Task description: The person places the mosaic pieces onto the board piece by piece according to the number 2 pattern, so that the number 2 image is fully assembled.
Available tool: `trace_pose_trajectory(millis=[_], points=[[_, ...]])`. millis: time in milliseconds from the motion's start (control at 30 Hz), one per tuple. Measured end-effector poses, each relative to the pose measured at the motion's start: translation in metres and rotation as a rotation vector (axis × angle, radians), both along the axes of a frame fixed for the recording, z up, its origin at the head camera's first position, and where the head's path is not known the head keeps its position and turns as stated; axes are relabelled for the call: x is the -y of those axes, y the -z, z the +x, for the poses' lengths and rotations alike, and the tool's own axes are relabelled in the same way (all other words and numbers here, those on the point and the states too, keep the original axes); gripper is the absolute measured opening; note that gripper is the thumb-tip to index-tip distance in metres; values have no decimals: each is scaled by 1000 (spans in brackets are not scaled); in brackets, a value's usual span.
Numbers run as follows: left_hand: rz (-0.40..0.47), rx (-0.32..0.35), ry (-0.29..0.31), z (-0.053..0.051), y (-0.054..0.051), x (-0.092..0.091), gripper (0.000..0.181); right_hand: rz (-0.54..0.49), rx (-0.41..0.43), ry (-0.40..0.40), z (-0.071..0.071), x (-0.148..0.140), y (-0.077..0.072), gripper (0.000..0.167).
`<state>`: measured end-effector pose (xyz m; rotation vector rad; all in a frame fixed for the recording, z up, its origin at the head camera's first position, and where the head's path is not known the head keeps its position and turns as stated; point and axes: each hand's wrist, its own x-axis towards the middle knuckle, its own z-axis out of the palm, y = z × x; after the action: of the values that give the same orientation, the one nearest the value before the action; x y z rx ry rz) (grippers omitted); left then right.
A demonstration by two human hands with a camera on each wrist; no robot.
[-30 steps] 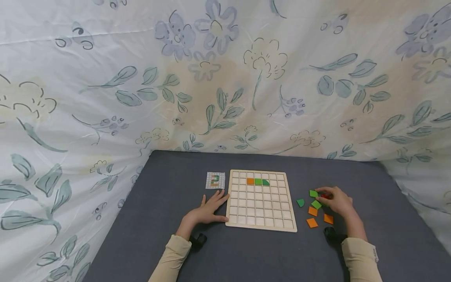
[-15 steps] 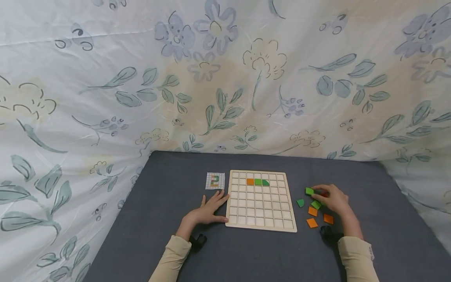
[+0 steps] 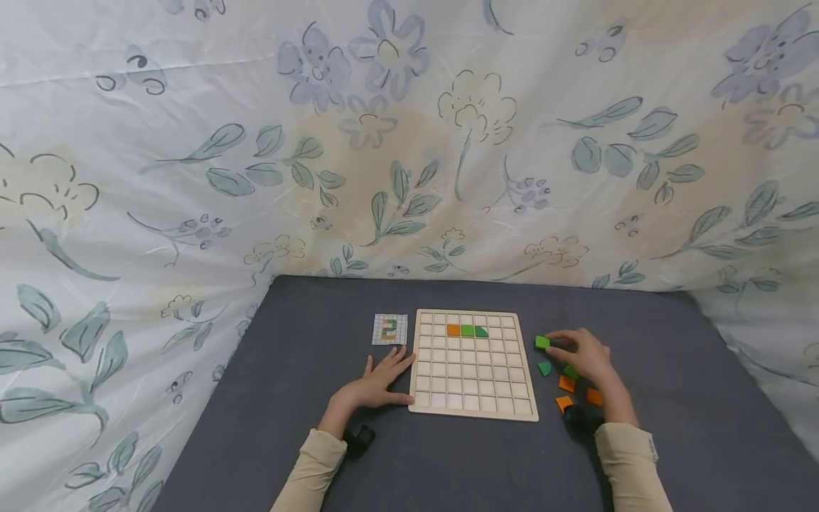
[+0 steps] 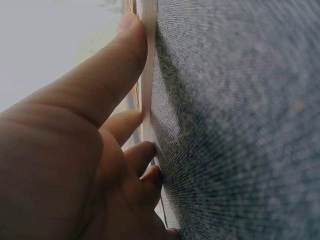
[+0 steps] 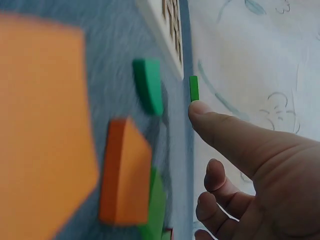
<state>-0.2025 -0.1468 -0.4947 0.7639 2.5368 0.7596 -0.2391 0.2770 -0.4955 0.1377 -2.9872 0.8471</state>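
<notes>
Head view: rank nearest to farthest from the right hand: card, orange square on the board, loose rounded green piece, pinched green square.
1. Pinched green square: at the right hand's fingertips.
2. Loose rounded green piece: just right of the board.
3. Orange square: upper part of the board.
4. Card: left of the board.

One gridded board (image 3: 470,371), one pattern card (image 3: 389,329), four visible orange squares (image 3: 453,330), two dark-green quarter-rounds (image 3: 544,368), at least three light-green squares (image 3: 542,343), two black wrist cameras (image 3: 360,439)
</notes>
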Motion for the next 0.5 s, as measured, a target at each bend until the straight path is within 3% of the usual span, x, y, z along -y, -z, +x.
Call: trace_pose_trajectory(millis=[500], points=[[6, 10, -2, 0, 0, 0, 80, -44, -57, -73, -5, 31, -7, 31]])
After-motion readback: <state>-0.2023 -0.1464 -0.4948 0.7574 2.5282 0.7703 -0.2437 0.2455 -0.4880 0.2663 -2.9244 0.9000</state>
